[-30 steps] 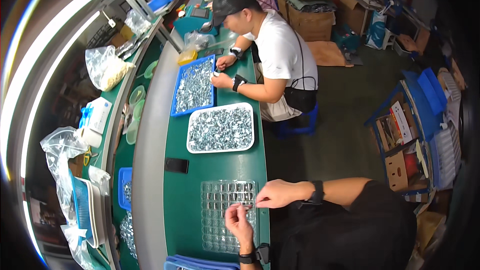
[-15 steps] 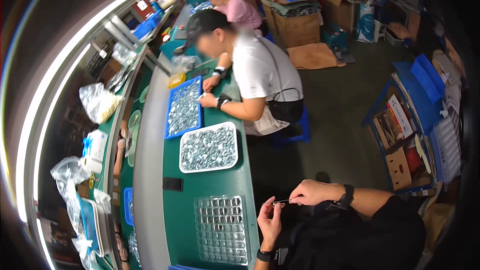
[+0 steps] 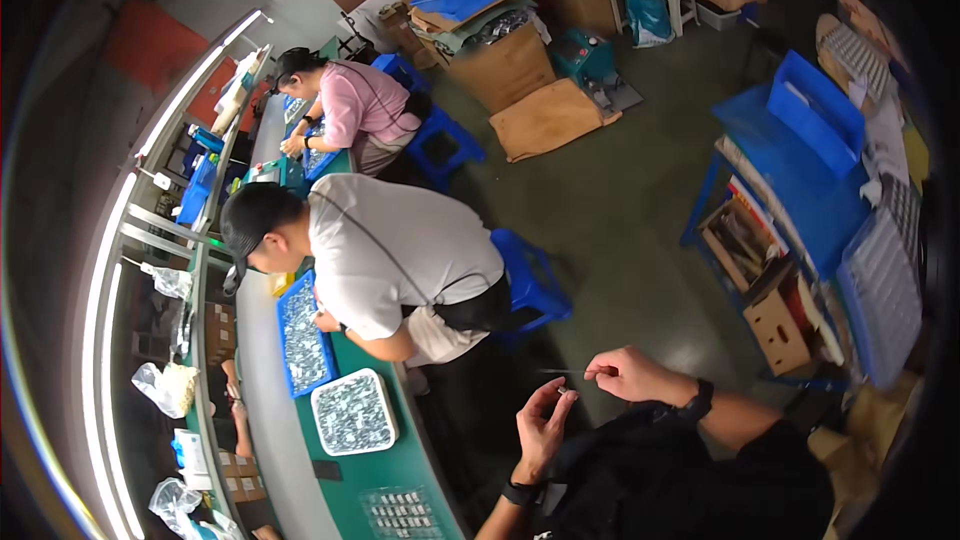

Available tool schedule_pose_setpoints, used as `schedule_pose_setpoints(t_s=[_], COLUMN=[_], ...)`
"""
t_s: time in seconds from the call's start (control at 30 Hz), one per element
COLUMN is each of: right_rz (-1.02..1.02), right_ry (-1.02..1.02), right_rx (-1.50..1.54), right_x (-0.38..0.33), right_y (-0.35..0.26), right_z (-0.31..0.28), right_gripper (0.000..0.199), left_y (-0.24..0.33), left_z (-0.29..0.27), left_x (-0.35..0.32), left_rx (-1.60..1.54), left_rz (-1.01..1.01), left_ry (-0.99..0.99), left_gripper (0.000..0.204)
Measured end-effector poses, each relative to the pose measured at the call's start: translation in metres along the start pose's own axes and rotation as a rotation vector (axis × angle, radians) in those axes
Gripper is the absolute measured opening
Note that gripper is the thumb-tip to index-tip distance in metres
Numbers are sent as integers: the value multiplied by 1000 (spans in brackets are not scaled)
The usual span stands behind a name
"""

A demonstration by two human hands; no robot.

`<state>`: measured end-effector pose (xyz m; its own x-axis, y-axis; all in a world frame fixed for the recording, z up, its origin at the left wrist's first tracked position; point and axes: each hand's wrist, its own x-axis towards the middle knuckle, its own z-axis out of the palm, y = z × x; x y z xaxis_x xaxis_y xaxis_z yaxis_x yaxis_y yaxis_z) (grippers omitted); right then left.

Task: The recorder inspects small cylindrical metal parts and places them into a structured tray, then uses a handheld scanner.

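Note:
My left hand (image 3: 541,426) is raised off the right edge of the bench. Thumb and fingertips pinch a small shiny metal part (image 3: 566,391), too small to name. Facing it, my right hand (image 3: 634,376) is closed on a thin, needle-like tool (image 3: 569,372). The tool's far end points left, just above the pinched part; whether they touch I cannot tell. Below and to the left on the bench lies a clear plastic tray (image 3: 402,514) of round pockets, several with small dark and silver parts. Its near portion is cut off by the picture's edge.
On the green bench (image 3: 340,497) stand a white tray (image 3: 394,410) and a blue tray (image 3: 325,368), both full of small metal pieces. A dark phone-like slab (image 3: 327,470) lies beside them. Two people sit working further along. A blue-topped rack (image 3: 790,155) stands at right.
The view has swung, so the bench and co-workers appear further left and the clear tray lower. Both hands keep their pinched holds; the right hand sits slightly higher.

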<state>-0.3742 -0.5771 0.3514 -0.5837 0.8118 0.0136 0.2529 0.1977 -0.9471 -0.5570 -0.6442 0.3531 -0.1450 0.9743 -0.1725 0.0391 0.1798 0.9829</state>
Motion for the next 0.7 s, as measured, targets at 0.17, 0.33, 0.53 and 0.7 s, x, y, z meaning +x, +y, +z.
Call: schedule_pose_setpoints(t_s=[0.17,0.33,0.53,0.7], right_rz=[190,351,411,463], right_ry=[308,523,604,675], right_rx=[214,282,306,187], right_x=[-8,-5,59,147], right_y=[17,38,48,50], right_z=[-55,-104,-166,-220], right_gripper=[17,21,23,24], left_y=[31,38,43,60], left_z=[55,108,142,158], left_x=[65,134,229,344], left_rx=[273,339,311,214], left_rz=[7,205,259,330], left_ry=[-233,-454,-524,-589], left_gripper=[28,29,26,26])
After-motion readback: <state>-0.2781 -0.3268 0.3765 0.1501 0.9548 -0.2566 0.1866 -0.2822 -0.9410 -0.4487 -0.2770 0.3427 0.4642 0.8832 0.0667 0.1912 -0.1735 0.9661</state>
